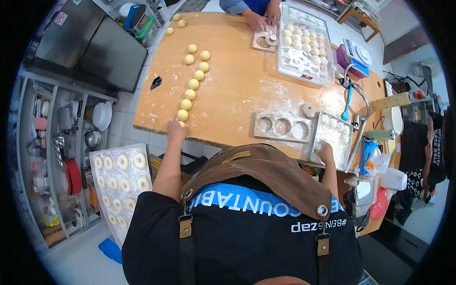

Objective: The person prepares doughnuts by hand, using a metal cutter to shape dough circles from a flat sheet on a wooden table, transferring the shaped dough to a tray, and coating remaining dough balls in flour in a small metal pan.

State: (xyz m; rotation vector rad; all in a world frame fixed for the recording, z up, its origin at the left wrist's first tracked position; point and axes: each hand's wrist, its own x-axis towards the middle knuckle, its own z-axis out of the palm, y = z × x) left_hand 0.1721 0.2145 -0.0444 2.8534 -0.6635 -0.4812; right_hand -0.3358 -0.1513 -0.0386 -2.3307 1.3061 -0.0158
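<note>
At the table's near left edge, my left hand [176,131] is closed around the nearest dough ball [182,124], which its fingers partly cover. From there a line of smooth yellow dough balls [190,94] runs away across the wooden table [235,92]. On the other side, my right hand [325,154] reaches into a floured metal tray [315,142]; its fingertips are hard to make out. Several flour-coated dough balls [333,123] lie in the tray's far part. Left of the tray is a floured wooden mould [282,127] with three round holes, and a round wooden piece [308,110] sits just beyond.
Across the table, another person's hands [263,21] work at a second wooden mould [259,42]. Beside them stands a clear plastic box [305,77] of floured dough balls. A tray of dough rings [119,178] is at my left. A kitchen scale [356,51] stands at the far right.
</note>
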